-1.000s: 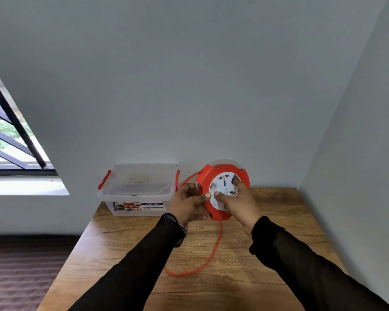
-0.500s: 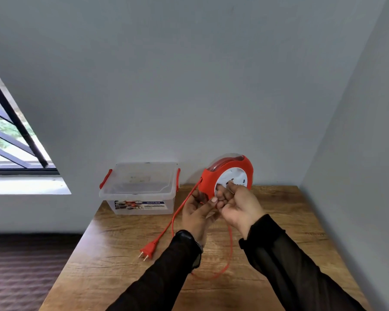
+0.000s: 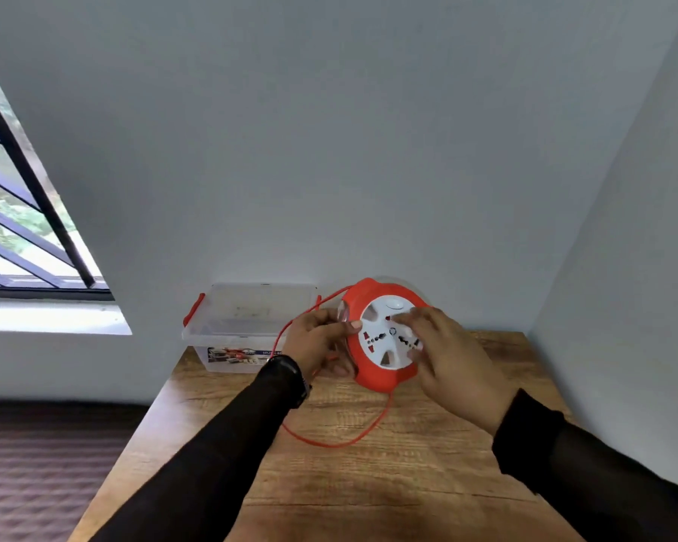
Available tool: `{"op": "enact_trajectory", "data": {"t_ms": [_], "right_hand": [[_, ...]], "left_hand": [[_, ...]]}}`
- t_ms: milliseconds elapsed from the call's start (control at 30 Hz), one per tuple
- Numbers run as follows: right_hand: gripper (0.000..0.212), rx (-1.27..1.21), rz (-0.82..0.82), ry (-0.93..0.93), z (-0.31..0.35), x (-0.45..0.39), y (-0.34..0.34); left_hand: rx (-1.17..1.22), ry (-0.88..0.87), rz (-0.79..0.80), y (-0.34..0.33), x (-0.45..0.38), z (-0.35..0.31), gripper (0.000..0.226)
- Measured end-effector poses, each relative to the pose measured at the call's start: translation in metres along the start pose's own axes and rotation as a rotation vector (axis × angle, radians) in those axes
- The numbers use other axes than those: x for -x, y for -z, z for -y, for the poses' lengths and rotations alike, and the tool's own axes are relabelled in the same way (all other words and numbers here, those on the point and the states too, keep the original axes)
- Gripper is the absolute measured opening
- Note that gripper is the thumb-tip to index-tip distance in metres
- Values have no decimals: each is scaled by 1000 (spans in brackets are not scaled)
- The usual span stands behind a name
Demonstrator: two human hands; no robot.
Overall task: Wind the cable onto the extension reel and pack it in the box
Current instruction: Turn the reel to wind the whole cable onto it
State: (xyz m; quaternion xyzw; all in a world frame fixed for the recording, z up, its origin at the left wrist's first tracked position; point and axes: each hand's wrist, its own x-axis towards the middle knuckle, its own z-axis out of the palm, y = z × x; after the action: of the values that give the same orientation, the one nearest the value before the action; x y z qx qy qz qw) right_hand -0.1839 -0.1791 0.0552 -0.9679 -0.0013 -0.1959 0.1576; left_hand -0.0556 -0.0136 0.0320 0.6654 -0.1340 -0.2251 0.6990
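Observation:
An orange extension reel [image 3: 372, 375] with a white socket face is held upright above the wooden table [image 3: 388, 483]. My left hand [image 3: 316, 340] grips its left rim, with the orange cable [image 3: 329, 444] passing through the fingers. My right hand [image 3: 453, 359] lies on the white face, fingers blurred. A loop of cable hangs from the reel's underside and lies on the table. Another strand arcs from the reel's top left down behind my left wrist. The plug is hidden. A clear plastic box [image 3: 231, 326] with red latches stands at the table's back left, against the wall.
Grey walls close the table in at the back and right. A barred window [image 3: 24, 236] with a white sill is at the left. Dark ribbed flooring [image 3: 36, 471] lies below the table's left edge.
The reel's socket face has turned back toward me and my right hand has shifted across it. The cable loop on the table is shorter, and the plug, seen half a second ago, is out of sight.

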Motion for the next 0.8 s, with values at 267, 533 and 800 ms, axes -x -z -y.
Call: {"op": "enact_trajectory", "data": {"t_ms": [267,533,800], "right_hand": [[58,599,253,491,-6,-7,14],[73,785,364,863,-22,-8,2],[59,836,231,811,-30,-12,-12]], "left_hand": [[-271,61,186,6,-3,-20,30],[-438,204,410,4,-4,-22,26],[-369,121,297,-1,-11,-13,21]]}}
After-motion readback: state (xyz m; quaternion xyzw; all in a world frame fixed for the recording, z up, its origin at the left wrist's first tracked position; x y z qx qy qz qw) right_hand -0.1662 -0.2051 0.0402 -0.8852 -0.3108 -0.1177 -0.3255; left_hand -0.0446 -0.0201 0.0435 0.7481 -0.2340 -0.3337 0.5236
